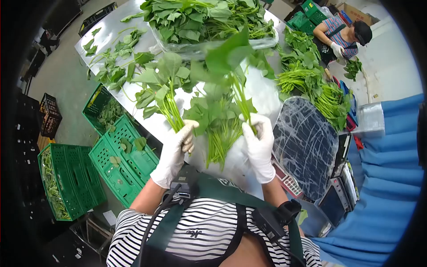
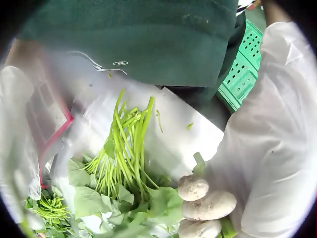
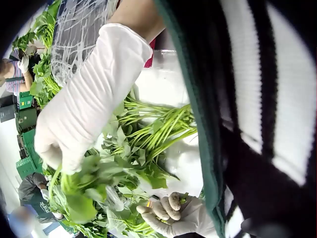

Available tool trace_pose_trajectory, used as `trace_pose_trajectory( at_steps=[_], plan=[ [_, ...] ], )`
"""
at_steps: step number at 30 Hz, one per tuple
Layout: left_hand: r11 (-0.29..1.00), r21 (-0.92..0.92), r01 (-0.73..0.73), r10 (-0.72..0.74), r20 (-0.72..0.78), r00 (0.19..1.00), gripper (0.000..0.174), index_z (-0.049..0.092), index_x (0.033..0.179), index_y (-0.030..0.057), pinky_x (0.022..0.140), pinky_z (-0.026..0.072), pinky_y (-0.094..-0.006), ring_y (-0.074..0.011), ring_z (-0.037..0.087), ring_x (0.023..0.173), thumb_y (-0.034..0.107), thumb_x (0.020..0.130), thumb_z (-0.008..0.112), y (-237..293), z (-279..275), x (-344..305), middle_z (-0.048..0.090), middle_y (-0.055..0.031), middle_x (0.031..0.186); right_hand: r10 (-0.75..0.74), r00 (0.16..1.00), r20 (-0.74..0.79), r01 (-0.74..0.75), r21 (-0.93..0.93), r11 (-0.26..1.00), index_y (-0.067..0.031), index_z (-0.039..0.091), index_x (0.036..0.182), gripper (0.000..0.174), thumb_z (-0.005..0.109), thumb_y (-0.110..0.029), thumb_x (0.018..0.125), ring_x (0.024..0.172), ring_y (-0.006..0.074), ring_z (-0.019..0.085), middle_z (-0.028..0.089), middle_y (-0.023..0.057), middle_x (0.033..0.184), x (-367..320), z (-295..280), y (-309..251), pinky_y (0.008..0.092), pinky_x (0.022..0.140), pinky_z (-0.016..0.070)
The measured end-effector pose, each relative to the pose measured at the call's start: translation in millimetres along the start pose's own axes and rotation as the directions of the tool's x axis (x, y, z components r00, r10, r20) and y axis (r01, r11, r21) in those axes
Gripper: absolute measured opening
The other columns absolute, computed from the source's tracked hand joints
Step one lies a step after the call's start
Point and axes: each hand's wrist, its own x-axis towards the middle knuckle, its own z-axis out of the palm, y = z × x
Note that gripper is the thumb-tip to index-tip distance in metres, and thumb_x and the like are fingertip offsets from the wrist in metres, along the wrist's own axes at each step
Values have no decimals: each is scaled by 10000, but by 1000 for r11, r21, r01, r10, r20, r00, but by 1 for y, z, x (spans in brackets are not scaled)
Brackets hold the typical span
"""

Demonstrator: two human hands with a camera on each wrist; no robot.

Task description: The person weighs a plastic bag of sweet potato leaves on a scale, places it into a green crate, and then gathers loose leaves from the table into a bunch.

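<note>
The left hand point(image 1: 178, 144), in a white glove, grips a bunch of leafy green stems point(image 1: 170, 107); in the left wrist view its curled fingers point(image 2: 208, 206) look soiled. Thumb and fingers of the gloved right hand point(image 1: 260, 142) pinch a few leafy stems point(image 1: 241, 100), whose leaves are blurred in the head view. Between the hands a pile of stems point(image 1: 218, 142) lies on the metal table, cut ends toward the body. The right wrist view shows the right hand point(image 3: 89, 104) above this pile point(image 3: 158, 126), with the left hand point(image 3: 178, 215) lower down.
A plastic-lined heap of greens point(image 1: 209, 22) stands at the table's back; loose leafy stems point(image 1: 118, 66) lie left. Green crates point(image 1: 122, 151) stand left of the table. At right are more bunches point(image 1: 311, 84), a plastic-wrapped dark surface point(image 1: 304, 147), a scale point(image 1: 287, 179) and another person point(image 1: 340, 38).
</note>
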Motion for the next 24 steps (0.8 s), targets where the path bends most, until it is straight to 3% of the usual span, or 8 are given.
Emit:
trace_pose_trajectory(
  at_steps=[1,5,8,13,16,17,22,24],
  plan=[
    [1000,-22,2,-1,33,999,196,548,977,39,423,260,-205,-37,259,429,217,901,519,-1,1,0,312,67,565,25,1000,11,-24,-36,999,-24,471,953,204,581,64,806,897,132,575,581,103,1010,3,1,-1,248,778,460],
    [1000,-13,-2,3,117,993,233,549,1044,38,442,283,-205,-44,309,468,213,891,547,-6,15,-1,373,64,593,-295,952,75,303,-330,894,-55,531,985,283,666,-13,741,895,302,587,559,182,1027,-7,26,-14,350,787,465],
    [999,-51,5,3,166,986,329,509,1122,54,522,324,-180,-37,407,603,266,881,577,-22,14,0,485,61,754,-252,929,271,358,-490,795,-82,533,1040,313,635,-55,746,930,317,550,555,146,1100,-13,48,-23,359,791,454],
    [989,-147,-15,32,110,993,370,513,1131,68,606,369,-174,-39,471,721,309,865,606,-18,21,-1,550,52,895,-238,892,386,416,-488,768,-64,486,1147,376,572,-87,781,997,330,505,499,135,1239,-18,52,-22,415,864,399],
    [991,-128,46,-26,148,989,394,505,1158,61,741,421,-217,-74,523,866,316,871,595,-23,7,3,565,19,983,-217,883,416,421,-500,757,-48,478,1163,412,587,-99,770,1028,324,495,481,138,1260,-19,52,-24,414,872,398],
    [980,-198,-11,39,140,989,430,480,1202,49,884,408,-272,-122,512,1017,320,882,574,-27,13,3,553,-25,1065,-220,878,426,429,-495,756,-41,468,1180,436,591,-107,767,1046,322,487,475,140,1264,-19,52,-25,416,885,392],
    [980,-198,-19,56,186,981,508,435,1261,50,956,372,-299,-166,480,1080,412,908,487,-15,18,-3,496,-67,1172,-263,845,465,487,-466,739,-17,416,1244,537,610,-141,759,1077,340,458,470,161,1246,-21,53,-29,431,918,369],
    [985,-172,-8,43,201,979,515,433,1263,50,904,400,-273,-145,493,1038,420,908,484,-17,11,-2,500,-62,1162,-272,828,491,512,-462,724,-9,402,1259,561,613,-192,773,1103,340,447,468,161,1239,-21,52,-30,436,929,364]
  ],
)
